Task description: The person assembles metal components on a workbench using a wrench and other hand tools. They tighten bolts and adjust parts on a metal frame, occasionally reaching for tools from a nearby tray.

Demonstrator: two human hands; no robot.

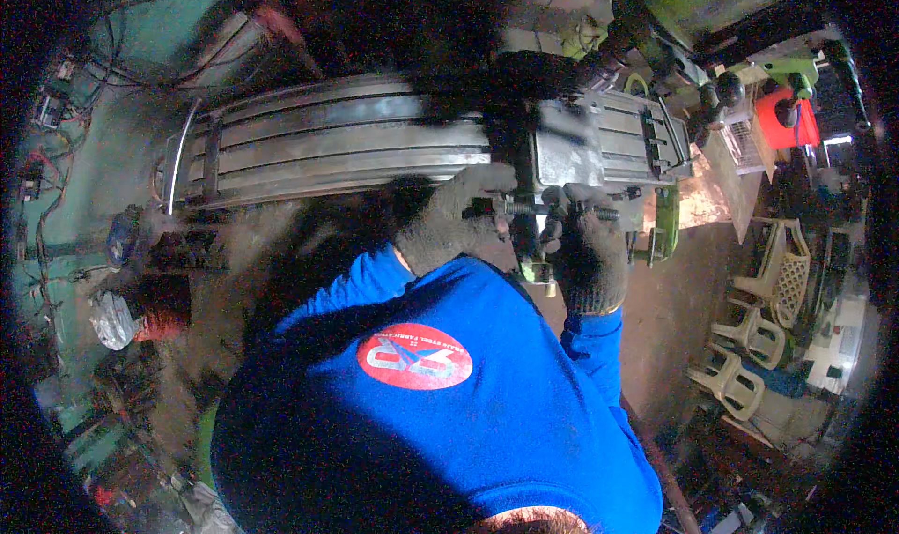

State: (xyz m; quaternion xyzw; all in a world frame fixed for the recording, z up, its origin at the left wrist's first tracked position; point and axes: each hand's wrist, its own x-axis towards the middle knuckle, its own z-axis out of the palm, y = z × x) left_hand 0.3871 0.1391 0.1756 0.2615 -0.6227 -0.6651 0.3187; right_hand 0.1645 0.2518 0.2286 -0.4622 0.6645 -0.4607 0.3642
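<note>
Both my hands wear grey knit gloves and meet in front of my chest, at the near edge of a long slotted metal machine table [328,126]. A short dark rod [526,209] spans the gap between them; its exact kind is too dark to make out. Curled fingers of my left hand [454,217] close on its left end. My right hand [592,258] grips it from the other side, and a dark end sticks out to the right past the fingers. Just beyond the hands, a flat metal block [567,155] rests on the machine table.
Black knobs [726,92] and a red bin [788,119] stand at the far right. Off-white plastic chairs [777,276] line the right side. Cables [56,183] hang along the green wall at left. A green machine part [665,220] is right of my right hand.
</note>
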